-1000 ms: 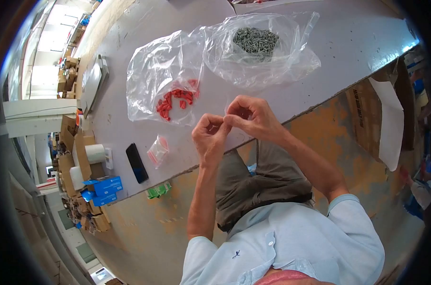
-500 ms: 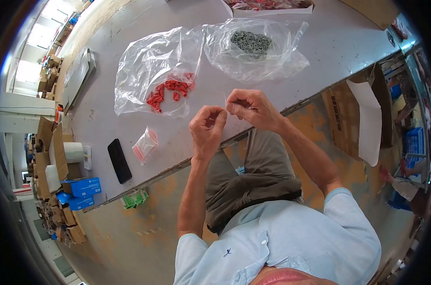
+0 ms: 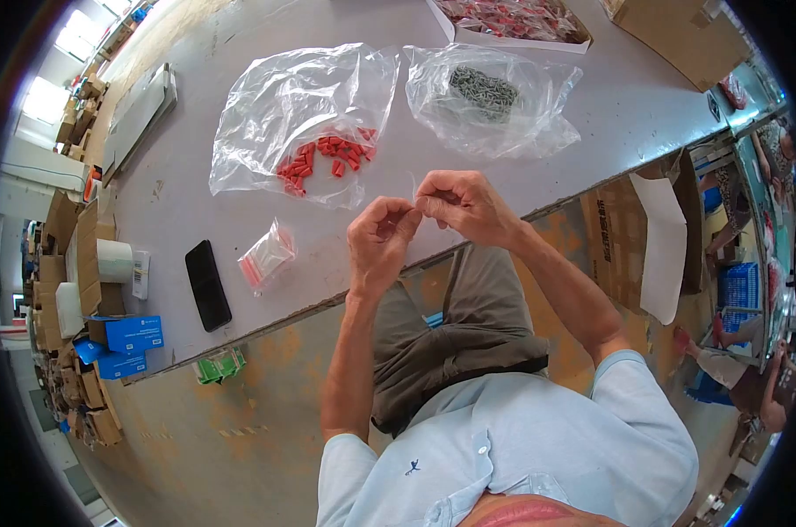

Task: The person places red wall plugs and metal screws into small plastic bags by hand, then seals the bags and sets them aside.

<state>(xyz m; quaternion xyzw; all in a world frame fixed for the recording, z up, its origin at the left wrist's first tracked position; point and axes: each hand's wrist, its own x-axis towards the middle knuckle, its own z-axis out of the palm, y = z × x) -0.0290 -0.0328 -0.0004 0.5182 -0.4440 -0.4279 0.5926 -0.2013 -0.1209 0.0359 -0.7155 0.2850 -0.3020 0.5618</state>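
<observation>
My left hand (image 3: 382,241) and my right hand (image 3: 468,206) meet above the table's near edge, thumbs and forefingers pinched together. Between the fingertips is a thin see-through piece, seemingly a small clear plastic bag (image 3: 413,183); only a faint edge shows. Beyond my hands, red plastic plugs (image 3: 338,167) lie at the mouth of a large clear bag (image 3: 266,114). Another clear bag (image 3: 433,105) right of it holds a heap of grey screws (image 3: 484,92). Left of my left hand lies a packet of small clear bags with red stripes (image 3: 266,258).
A black phone (image 3: 208,285) lies on the table (image 3: 178,211) at left. A white tray (image 3: 521,42) of red-filled packets and a cardboard box (image 3: 679,35) stand at the far side. An open carton (image 3: 622,237) is beside me at right. Other people (image 3: 749,351) are at far right.
The whole view has shifted slightly, so more of the tray and the people at right shows. My hands stay pinched together at nearly the same spot.
</observation>
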